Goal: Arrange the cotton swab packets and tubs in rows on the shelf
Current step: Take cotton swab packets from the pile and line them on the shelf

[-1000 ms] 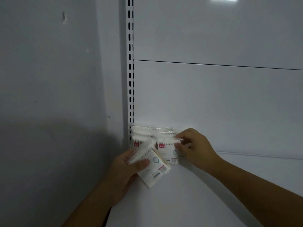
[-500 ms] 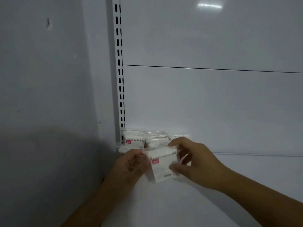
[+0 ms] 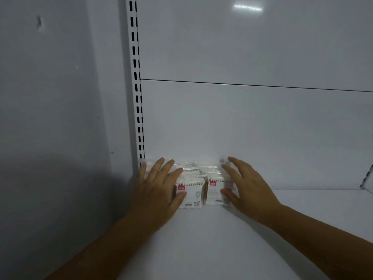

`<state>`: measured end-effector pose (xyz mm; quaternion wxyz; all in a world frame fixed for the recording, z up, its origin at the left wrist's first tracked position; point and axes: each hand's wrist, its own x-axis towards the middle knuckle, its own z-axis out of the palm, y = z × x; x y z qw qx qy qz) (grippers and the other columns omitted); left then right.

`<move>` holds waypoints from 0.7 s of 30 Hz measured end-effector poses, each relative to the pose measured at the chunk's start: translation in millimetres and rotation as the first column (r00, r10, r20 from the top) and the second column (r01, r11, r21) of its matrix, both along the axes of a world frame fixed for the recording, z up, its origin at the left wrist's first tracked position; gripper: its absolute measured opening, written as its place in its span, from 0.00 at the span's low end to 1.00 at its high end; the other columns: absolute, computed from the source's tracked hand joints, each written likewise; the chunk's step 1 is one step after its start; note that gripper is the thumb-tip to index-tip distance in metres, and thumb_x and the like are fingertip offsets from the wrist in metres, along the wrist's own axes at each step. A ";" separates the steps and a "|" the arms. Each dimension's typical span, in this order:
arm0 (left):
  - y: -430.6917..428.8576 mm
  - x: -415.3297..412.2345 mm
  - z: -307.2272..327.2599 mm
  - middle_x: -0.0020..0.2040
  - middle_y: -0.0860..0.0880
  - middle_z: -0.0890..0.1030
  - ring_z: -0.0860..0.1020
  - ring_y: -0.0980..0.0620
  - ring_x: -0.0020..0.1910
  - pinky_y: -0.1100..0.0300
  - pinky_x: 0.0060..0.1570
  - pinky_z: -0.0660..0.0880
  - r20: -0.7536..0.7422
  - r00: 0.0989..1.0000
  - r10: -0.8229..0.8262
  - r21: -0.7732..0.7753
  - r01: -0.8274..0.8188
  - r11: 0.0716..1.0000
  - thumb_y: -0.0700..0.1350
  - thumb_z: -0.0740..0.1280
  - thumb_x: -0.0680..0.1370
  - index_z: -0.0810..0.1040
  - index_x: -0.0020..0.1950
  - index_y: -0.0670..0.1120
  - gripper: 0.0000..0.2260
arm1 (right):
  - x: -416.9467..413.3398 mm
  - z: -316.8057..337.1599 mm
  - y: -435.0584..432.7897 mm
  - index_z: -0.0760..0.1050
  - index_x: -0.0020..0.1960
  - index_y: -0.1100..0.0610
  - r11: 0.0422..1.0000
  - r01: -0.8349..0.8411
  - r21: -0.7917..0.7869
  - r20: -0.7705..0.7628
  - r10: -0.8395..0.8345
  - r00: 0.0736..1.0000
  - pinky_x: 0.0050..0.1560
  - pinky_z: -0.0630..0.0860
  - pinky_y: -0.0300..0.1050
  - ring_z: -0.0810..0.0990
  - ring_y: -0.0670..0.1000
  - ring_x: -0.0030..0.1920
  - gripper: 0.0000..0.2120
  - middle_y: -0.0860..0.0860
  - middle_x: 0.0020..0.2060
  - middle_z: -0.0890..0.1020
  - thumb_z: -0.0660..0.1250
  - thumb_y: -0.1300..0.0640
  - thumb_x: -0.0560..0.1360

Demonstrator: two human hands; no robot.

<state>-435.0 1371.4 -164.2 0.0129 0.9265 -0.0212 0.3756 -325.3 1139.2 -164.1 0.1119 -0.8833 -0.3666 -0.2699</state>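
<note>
Several clear cotton swab packets with small red labels stand in the back left corner of the white shelf (image 3: 201, 239). The front left packet (image 3: 191, 196) and the front right packet (image 3: 214, 192) stand side by side, with more packets (image 3: 189, 168) behind them against the back panel. My left hand (image 3: 159, 188) lies with straight, spread fingers against the left side of the group. My right hand (image 3: 244, 184) lies the same way against the right side. Neither hand grips a packet. No tubs are in view.
A white slotted upright (image 3: 137, 93) runs up the left edge of the shelf, with a grey wall (image 3: 56, 118) beside it. The white back panel (image 3: 252, 128) rises behind the packets. A bracket (image 3: 368, 178) shows at the far right.
The packet that both hands held in front of the stack now stands on the shelf in the front row. Both hands have let go and flattened against the sides of the group.
</note>
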 end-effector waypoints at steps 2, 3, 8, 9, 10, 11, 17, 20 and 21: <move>-0.8 4.0 -2.9 0.65 0.42 0.77 0.75 0.39 0.65 0.31 0.62 0.66 -0.107 0.993 0.050 0.072 -0.043 0.997 0.57 0.72 0.70 0.79 0.63 0.45 0.26 | 0.9 -2.6 1.8 0.72 0.67 0.61 0.997 -0.041 -0.059 0.040 0.043 0.998 0.63 0.70 0.56 0.72 0.62 0.67 0.27 0.60 0.68 0.72 0.73 0.54 0.71; -0.3 5.3 -2.6 0.65 0.42 0.77 0.75 0.39 0.64 0.30 0.61 0.66 -0.136 0.989 0.062 0.078 -0.052 0.996 0.57 0.71 0.71 0.78 0.64 0.44 0.26 | 2.0 -4.1 3.1 0.71 0.68 0.62 0.995 -0.051 -0.086 0.032 0.054 0.998 0.65 0.68 0.56 0.70 0.62 0.68 0.26 0.60 0.69 0.70 0.71 0.55 0.73; 3.8 9.0 3.9 0.63 0.42 0.79 0.78 0.40 0.61 0.31 0.60 0.69 -0.231 0.969 0.092 0.111 -0.067 0.992 0.58 0.72 0.70 0.77 0.66 0.44 0.29 | 9.2 -5.2 4.5 0.53 0.77 0.58 0.978 -0.075 -0.192 -0.070 0.063 0.996 0.75 0.55 0.51 0.54 0.54 0.76 0.29 0.55 0.76 0.55 0.56 0.46 0.81; 5.0 9.9 3.9 0.62 0.42 0.80 0.79 0.40 0.60 0.31 0.60 0.69 -0.249 0.964 0.090 0.130 -0.059 0.990 0.58 0.74 0.69 0.77 0.66 0.43 0.30 | 9.4 -4.0 2.6 0.49 0.78 0.56 0.966 -0.069 -0.251 -0.066 0.054 0.996 0.76 0.50 0.49 0.50 0.52 0.77 0.31 0.54 0.77 0.51 0.52 0.42 0.81; 6.8 11.1 5.2 0.61 0.42 0.80 0.79 0.40 0.59 0.31 0.60 0.69 -0.264 0.960 0.088 0.147 -0.050 0.988 0.58 0.75 0.68 0.77 0.66 0.43 0.31 | 9.0 -0.3 0.4 0.47 0.78 0.56 0.953 -0.069 -0.296 -0.052 0.056 0.997 0.76 0.45 0.47 0.48 0.52 0.77 0.32 0.53 0.77 0.49 0.48 0.39 0.80; 8.5 12.1 7.6 0.62 0.42 0.80 0.79 0.40 0.60 0.31 0.61 0.68 -0.297 0.951 0.092 0.158 -0.046 0.986 0.59 0.74 0.68 0.76 0.66 0.42 0.32 | 8.6 5.9 -2.2 0.48 0.78 0.57 0.944 -0.083 -0.320 -0.034 0.076 0.997 0.75 0.44 0.48 0.49 0.53 0.77 0.34 0.54 0.77 0.50 0.45 0.38 0.79; 15.3 17.4 9.9 0.60 0.41 0.81 0.80 0.39 0.57 0.37 0.52 0.77 -0.394 0.905 0.161 0.221 -0.077 0.972 0.62 0.52 0.76 0.80 0.62 0.42 0.30 | 22.5 47.0 -53.3 0.51 0.78 0.54 0.931 -0.034 -0.364 0.040 0.052 0.998 0.74 0.40 0.46 0.48 0.53 0.77 0.30 0.54 0.77 0.52 0.52 0.42 0.81; 17.9 14.4 8.5 0.58 0.41 0.82 0.81 0.39 0.55 0.36 0.49 0.77 -0.478 0.856 0.198 0.255 -0.081 0.964 0.66 0.45 0.78 0.80 0.61 0.41 0.36 | 39.0 44.2 -99.7 0.48 0.78 0.50 0.886 0.097 -0.453 -0.002 -0.110 0.994 0.73 0.36 0.45 0.40 0.52 0.77 0.30 0.53 0.78 0.44 0.49 0.40 0.80; 17.7 13.6 10.0 0.59 0.41 0.81 0.80 0.39 0.56 0.36 0.50 0.76 -0.476 0.853 0.214 0.271 -0.089 0.958 0.67 0.43 0.78 0.79 0.62 0.41 0.38 | 43.6 44.8 -115.3 0.48 0.78 0.49 0.870 0.120 -0.478 -0.018 -0.146 0.989 0.73 0.37 0.46 0.40 0.53 0.77 0.30 0.53 0.78 0.44 0.50 0.40 0.80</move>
